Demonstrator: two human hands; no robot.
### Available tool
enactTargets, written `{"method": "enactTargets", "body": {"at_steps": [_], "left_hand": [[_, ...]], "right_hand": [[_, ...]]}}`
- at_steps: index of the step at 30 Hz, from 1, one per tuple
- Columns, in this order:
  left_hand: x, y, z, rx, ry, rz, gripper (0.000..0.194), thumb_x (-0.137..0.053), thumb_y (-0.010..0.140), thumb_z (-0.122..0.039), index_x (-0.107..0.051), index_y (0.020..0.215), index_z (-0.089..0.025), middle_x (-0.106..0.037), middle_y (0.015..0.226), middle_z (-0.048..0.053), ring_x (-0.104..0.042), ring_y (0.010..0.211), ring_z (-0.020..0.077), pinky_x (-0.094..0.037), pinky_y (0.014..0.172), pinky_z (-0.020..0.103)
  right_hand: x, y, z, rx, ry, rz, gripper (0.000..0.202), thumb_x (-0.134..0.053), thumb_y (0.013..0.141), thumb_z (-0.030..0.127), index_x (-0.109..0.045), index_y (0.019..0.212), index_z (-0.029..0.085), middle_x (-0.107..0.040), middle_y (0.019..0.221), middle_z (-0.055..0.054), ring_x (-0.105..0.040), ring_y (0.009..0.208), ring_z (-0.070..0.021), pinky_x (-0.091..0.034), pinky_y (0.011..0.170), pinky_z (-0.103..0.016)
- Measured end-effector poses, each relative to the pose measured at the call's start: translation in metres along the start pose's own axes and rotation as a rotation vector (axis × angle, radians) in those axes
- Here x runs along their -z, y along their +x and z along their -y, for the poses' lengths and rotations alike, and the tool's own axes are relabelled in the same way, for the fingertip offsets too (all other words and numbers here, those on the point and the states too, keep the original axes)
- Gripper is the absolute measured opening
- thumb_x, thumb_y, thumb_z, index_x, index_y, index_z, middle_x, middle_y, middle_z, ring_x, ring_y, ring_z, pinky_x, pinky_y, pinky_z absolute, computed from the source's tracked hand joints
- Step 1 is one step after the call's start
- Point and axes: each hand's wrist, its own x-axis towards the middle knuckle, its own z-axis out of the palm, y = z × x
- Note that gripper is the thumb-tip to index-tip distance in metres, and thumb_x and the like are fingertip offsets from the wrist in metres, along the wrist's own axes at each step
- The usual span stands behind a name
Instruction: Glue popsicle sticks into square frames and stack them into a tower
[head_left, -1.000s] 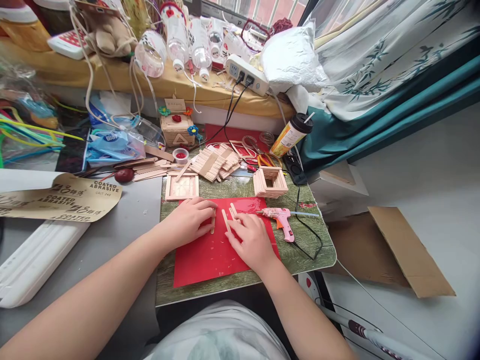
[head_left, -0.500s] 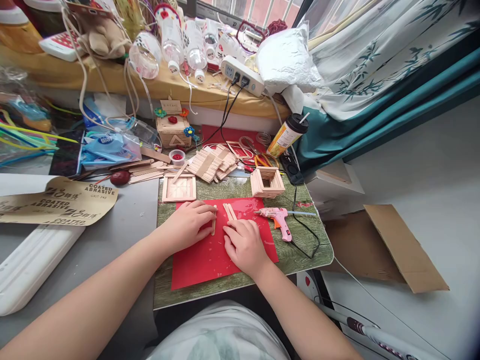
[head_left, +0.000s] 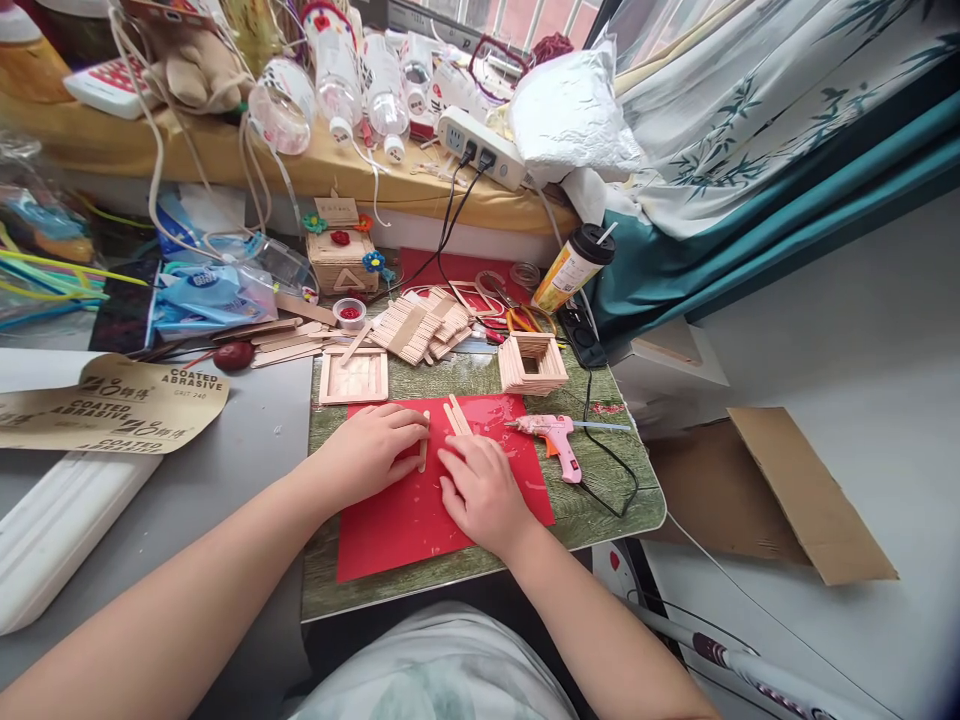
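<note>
On the red sheet (head_left: 397, 530), my left hand (head_left: 375, 450) has its fingers curled round a short upright wooden stick (head_left: 424, 442). Just to the right, my right hand (head_left: 480, 490) rests over the lower ends of two wooden sticks (head_left: 456, 415), which lie side by side and point away from me. Its fingers are bent, with the tips on or close to the sticks and the paper. A pink glue gun (head_left: 556, 440) lies right of my right hand, its nozzle toward the sheet.
Behind the sheet are a square stick frame (head_left: 354, 376), a pile of joined sticks (head_left: 411, 328) and a hollow stick box (head_left: 532, 364). A drink cup (head_left: 573, 268) stands at the back right. Sandpaper (head_left: 150, 405) lies at left.
My right hand has shifted slightly left, toward the stick at my left hand. The view has moved a little; my left hand keeps its place at its stick.
</note>
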Motion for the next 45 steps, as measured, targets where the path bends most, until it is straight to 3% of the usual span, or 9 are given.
{"method": "enactTargets", "body": {"at_steps": [3,12,15,18,21,29,33,37,45], "left_hand": [[-0.001,0.0,0.002,-0.006,-0.013,-0.006,0.024,-0.061,0.099,-0.029,-0.071,0.12,-0.027,-0.073,0.134,0.007,-0.068,0.12,0.0275,-0.053,0.102,0.044],[0.0,0.003,0.004,-0.023,-0.022,-0.014,0.026,-0.061,0.1,-0.029,-0.072,0.123,-0.027,-0.073,0.135,0.008,-0.068,0.121,0.028,-0.054,0.104,0.044],[0.0,0.001,0.003,-0.046,-0.012,-0.023,0.023,-0.058,0.102,-0.03,-0.074,0.118,-0.026,-0.073,0.136,0.008,-0.07,0.118,0.0273,-0.056,0.101,0.044],[-0.001,-0.002,0.0,-0.078,0.018,0.007,0.024,-0.055,0.104,-0.03,-0.076,0.114,-0.024,-0.073,0.137,0.008,-0.07,0.12,0.0276,-0.057,0.103,0.044],[0.001,-0.004,-0.003,-0.08,0.052,0.037,0.026,-0.053,0.105,-0.028,-0.078,0.11,-0.023,-0.072,0.137,0.008,-0.066,0.128,0.0293,-0.056,0.107,0.045],[-0.002,-0.004,-0.003,-0.111,0.073,0.083,0.031,-0.048,0.106,-0.024,-0.078,0.114,-0.021,-0.072,0.137,0.009,-0.065,0.131,0.0307,-0.056,0.111,0.046],[-0.001,-0.005,-0.003,-0.096,0.049,0.075,0.032,-0.049,0.106,-0.026,-0.078,0.119,-0.024,-0.074,0.135,0.006,-0.065,0.131,0.0303,-0.055,0.112,0.047],[0.001,-0.005,-0.002,-0.135,-0.001,0.059,0.031,-0.049,0.106,-0.025,-0.08,0.113,-0.025,-0.078,0.128,0.004,-0.066,0.129,0.028,-0.052,0.116,0.046],[-0.002,-0.008,-0.005,-0.087,-0.027,0.047,0.029,-0.052,0.105,-0.027,-0.081,0.111,-0.026,-0.075,0.134,0.007,-0.068,0.122,0.0272,-0.057,0.104,0.043]], "right_hand": [[0.004,-0.001,0.0,0.182,0.07,0.095,0.032,-0.056,0.1,0.02,-0.068,0.13,0.021,-0.072,0.129,-0.011,-0.062,0.124,-0.0268,-0.049,0.115,-0.05],[0.002,0.003,0.007,-0.009,-0.047,0.006,0.025,-0.057,0.101,0.02,-0.067,0.125,0.021,-0.072,0.126,-0.011,-0.064,0.12,-0.0272,-0.036,0.121,-0.057],[0.018,-0.008,-0.004,-0.043,-0.024,-0.114,0.03,-0.062,0.098,0.018,-0.065,0.126,0.024,-0.072,0.126,-0.01,-0.065,0.117,-0.0266,-0.045,0.112,-0.052],[0.037,-0.028,-0.03,-0.231,-0.09,-0.361,0.031,-0.064,0.094,0.017,-0.063,0.124,0.023,-0.068,0.12,-0.012,-0.063,0.117,-0.0289,-0.05,0.107,-0.051],[0.047,-0.053,-0.058,-0.436,-0.204,-0.445,0.027,-0.065,0.091,0.021,-0.059,0.118,0.021,-0.063,0.122,-0.016,-0.059,0.121,-0.0341,-0.048,0.108,-0.058],[0.06,-0.073,-0.094,-0.989,0.178,-0.201,0.048,-0.071,0.084,0.035,-0.056,0.127,0.022,-0.069,0.114,-0.01,-0.069,0.093,-0.0244,-0.057,0.084,-0.039],[0.078,-0.064,-0.105,-1.01,0.282,-0.044,0.05,-0.07,0.083,0.035,-0.06,0.131,0.02,-0.074,0.108,-0.008,-0.071,0.087,-0.0228,-0.055,0.082,-0.037],[0.088,-0.062,-0.101,-1.03,0.397,-0.055,0.046,-0.068,0.08,0.03,-0.069,0.125,0.024,-0.079,0.109,-0.007,-0.072,0.087,-0.0243,-0.054,0.076,-0.035],[0.077,-0.042,-0.074,-0.987,0.867,-0.014,0.037,-0.071,0.078,0.031,-0.076,0.113,0.021,-0.079,0.114,-0.009,-0.069,0.074,-0.0189,-0.054,0.062,-0.03]]}}
